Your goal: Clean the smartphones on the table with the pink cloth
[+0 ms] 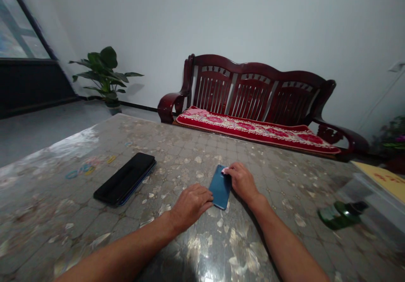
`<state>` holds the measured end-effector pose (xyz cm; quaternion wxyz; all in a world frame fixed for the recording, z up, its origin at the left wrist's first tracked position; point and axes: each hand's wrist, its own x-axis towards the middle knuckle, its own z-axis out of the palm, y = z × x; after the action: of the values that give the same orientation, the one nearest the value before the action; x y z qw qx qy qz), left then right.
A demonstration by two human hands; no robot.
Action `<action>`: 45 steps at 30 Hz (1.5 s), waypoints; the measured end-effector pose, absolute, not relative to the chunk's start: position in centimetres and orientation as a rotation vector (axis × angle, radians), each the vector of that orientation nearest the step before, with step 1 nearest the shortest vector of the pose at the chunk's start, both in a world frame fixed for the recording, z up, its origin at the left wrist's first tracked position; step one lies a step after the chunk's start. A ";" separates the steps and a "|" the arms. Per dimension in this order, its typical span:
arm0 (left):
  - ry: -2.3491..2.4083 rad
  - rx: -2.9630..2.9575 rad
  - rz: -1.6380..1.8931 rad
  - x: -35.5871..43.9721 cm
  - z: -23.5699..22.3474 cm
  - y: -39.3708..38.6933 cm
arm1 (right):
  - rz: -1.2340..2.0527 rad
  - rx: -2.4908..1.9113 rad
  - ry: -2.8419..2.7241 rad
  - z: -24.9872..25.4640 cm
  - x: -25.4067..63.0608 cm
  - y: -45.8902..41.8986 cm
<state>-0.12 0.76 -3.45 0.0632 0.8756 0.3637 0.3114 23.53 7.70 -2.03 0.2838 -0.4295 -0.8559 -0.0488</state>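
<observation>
A blue phone (220, 186) lies flat on the patterned table (177, 147) in front of me. My left hand (192, 204) rests on the table with curled fingers touching the phone's near left edge. My right hand (242, 181) sits at the phone's right side, its fingers pinched on a small pink-white piece (225, 170) pressed against the phone's far corner. What that piece is I cannot make out. A black phone (125, 178) lies flat to the left, apart from both hands.
Several coloured rubber bands (82, 169) lie at the table's left. A green bottle (341, 214) lies on its side at the right, beside a white box with a yellow top (381, 178). Beyond the table stand a dark red wooden bench (253, 100) and a potted plant (104, 75).
</observation>
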 end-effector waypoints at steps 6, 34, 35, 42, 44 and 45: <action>1.103 2.644 0.962 0.0 -3.7 0.8 | -0.021 -0.933 -2.382 -2.2 23.4 7.2; 1.105 2.641 0.955 0.0 -3.4 0.7 | -0.102 -1.082 -2.345 -2.1 24.3 8.3; 1.108 2.644 0.955 0.0 -3.4 0.7 | -0.105 -1.089 -2.338 -2.1 24.5 8.2; 1.113 2.650 0.943 0.1 -3.4 0.8 | -0.104 -1.126 -2.245 -2.4 25.4 8.1; 1.116 2.644 0.942 0.0 -3.3 0.7 | -0.057 -1.024 -2.289 -2.4 25.4 7.8; 1.116 2.642 0.940 0.0 -3.3 0.7 | -0.036 -0.982 -2.311 -2.4 25.4 7.6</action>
<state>0.04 0.71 -3.29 0.0617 0.8736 0.3691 0.3109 25.44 7.65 -2.39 0.3099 -0.3719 -0.8749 -0.0135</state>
